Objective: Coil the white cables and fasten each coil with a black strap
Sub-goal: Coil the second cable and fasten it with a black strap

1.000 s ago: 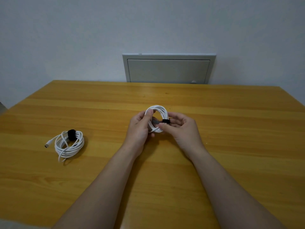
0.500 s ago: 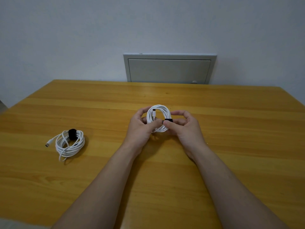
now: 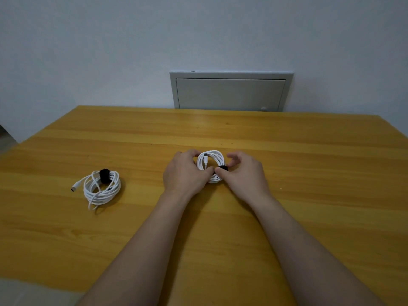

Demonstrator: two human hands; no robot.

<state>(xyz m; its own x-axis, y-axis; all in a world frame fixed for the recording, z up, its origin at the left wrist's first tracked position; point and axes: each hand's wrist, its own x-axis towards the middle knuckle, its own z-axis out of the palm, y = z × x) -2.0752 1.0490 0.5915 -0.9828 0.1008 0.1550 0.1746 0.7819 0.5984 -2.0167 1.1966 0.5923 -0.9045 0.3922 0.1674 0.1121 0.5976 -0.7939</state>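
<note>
Left of centre: the bound coil (image 3: 102, 188) of white cable lies flat on the bench (image 3: 309, 184). Its own strap (image 3: 104, 176) is wrapped over its far edge, and one connector (image 3: 74, 189) trails out toward the left edge of the frame. It lies well apart from both my hands.

Centre: my left hand (image 3: 185, 173) is curled round the left side of the held coil (image 3: 210, 165), thumb at the lower rim. The ring opens toward the camera; whether it touches the bench I cannot tell. A cable plug (image 3: 205, 156) lies inside the ring at upper left.

Right of centre: the black strap (image 3: 223, 168) crosses the strands at the ring's lower right, on the side of my right hand (image 3: 245, 173). That hand pinches it, thumb tip on its near face, fingers curled just beyond and slightly blurred. The strap runs across the bundle, not along it.

Judgement: the right hand is the nearer to the strap, so closing it falls to that hand while the left steadies the ring. The second coil is near finished.

Upper centre: a grey wall hatch (image 3: 230, 93) stands behind the bench.
</note>
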